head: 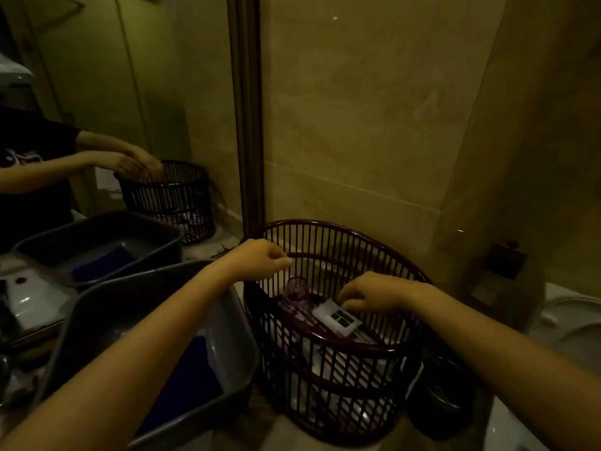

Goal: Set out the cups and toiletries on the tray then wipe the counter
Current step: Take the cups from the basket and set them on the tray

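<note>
A dark red slatted basket (328, 349) stands on the counter against the wall. Inside it a clear glass cup (295, 292) lies tilted, and beside it a white toiletry packet (338, 318) with dark squares rests on a dark tray-like piece. My left hand (260, 258) hovers at the basket's left rim with fingers curled, holding nothing that I can see. My right hand (374, 292) reaches into the basket, and its fingertips pinch the upper edge of the white packet.
A grey plastic tub (227, 359) holding a blue cloth (185, 382) sits left of the basket. A dark round container (442, 395) stands to the basket's right. The mirror (113, 92) at left reflects tub, basket and arms. A white sink (29, 297) is far left.
</note>
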Demonstrator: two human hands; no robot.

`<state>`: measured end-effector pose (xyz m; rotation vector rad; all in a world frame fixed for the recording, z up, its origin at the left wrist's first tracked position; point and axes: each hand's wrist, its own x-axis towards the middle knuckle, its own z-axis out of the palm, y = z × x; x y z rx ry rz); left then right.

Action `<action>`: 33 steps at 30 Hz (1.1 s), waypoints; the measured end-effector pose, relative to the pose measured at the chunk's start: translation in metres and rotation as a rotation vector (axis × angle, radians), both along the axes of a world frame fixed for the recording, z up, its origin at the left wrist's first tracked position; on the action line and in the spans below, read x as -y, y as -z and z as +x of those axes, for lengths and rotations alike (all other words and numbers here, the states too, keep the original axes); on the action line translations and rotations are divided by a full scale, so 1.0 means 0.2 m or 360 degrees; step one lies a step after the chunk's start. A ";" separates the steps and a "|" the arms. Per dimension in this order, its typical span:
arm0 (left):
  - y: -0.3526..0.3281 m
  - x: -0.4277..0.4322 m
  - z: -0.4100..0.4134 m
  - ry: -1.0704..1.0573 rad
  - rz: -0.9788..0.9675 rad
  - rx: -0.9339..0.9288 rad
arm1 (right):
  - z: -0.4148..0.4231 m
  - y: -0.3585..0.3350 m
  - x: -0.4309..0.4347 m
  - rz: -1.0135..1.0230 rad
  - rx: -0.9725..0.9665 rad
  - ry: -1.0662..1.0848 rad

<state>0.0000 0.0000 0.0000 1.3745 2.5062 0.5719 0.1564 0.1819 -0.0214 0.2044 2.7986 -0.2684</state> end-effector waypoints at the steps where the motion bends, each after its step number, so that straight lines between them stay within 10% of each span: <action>1: 0.01 0.00 -0.01 -0.0003 0.0006 -0.0014 | -0.02 0.01 -0.02 0.0018 0.0081 0.0002; 19: 0.30 -0.23 -0.21 -0.0549 -0.0283 -0.0665 | -0.76 0.47 -0.34 0.0847 0.0853 -0.0601; 33: 0.29 -0.22 -0.17 -0.0549 -0.0369 -0.0728 | -0.78 0.80 -0.42 0.0577 0.0407 -0.0565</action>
